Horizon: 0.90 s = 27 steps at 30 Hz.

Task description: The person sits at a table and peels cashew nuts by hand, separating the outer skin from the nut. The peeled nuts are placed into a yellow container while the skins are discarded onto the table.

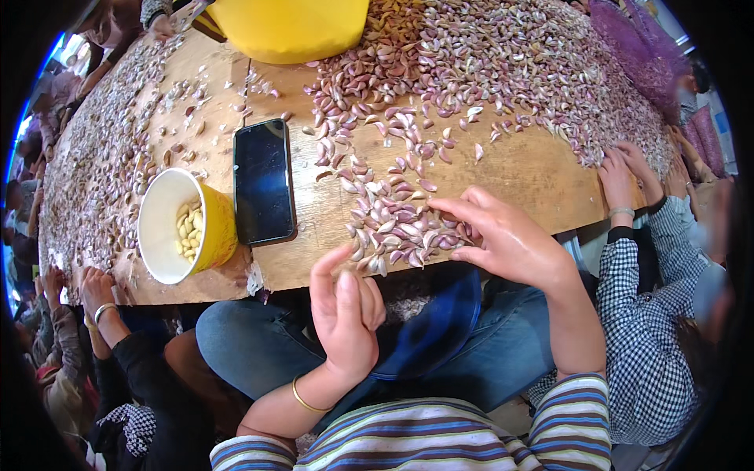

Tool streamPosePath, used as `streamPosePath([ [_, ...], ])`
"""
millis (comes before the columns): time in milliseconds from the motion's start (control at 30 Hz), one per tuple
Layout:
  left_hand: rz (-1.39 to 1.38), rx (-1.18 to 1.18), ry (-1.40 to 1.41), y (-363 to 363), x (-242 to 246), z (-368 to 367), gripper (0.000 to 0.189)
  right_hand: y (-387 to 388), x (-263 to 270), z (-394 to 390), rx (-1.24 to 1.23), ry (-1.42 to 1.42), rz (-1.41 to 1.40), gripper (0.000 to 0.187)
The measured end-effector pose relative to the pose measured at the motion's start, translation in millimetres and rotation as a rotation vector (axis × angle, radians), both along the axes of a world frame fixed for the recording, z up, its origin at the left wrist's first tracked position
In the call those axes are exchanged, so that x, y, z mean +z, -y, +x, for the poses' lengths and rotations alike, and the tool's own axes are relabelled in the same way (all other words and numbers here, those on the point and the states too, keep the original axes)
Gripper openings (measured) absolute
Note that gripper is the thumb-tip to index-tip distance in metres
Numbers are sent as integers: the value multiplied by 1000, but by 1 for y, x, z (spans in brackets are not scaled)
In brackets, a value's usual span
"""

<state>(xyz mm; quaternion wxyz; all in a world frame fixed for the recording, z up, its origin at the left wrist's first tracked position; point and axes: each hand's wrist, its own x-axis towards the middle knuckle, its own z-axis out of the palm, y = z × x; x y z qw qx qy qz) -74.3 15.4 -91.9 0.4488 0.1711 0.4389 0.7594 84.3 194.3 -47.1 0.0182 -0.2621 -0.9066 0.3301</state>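
Observation:
Unpeeled garlic cloves (394, 221) lie in a small pile at the wooden table's near edge. My right hand (500, 235) rests at the pile's right side, its thumb and fingers apart around some cloves. At the pile's lower left is my left hand (347, 318), raised with the index finger and thumb bent upward; whether a clove sits between its fingers cannot be told. Below the table edge, a dark blue basin (436, 335) with pale skins stands between my knees. Left of the pile are a black smartphone (264, 182) and a yellow paper tub (182, 229) holding peeled cloves.
A large heap of garlic cloves (500, 59) covers the table's far right, beside a yellow plastic container (291, 26). More cloves (112, 141) spread along the left. Co-workers' hands work at both sides, near a checked sleeve (618, 277) and a black sleeve (141, 365).

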Motion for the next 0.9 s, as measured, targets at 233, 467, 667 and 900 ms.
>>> streamPosePath([
  [233, -246, -167, 204, 0, 3, 8, 55, 16, -16, -18, -54, -105, 26, 55],
  [467, -218, -257, 213, 7, -10, 17, 42, 19, -17, -21, 81, -181, -68, 26],
  [667, -234, -278, 228, 13, -15, 23, 21, 10, 1, -24, 93, -92, -305, 17],
  [900, -271, -438, 249, 14, -12, 22, 25, 6, -20, -80, 64, -383, 46, 11],
])
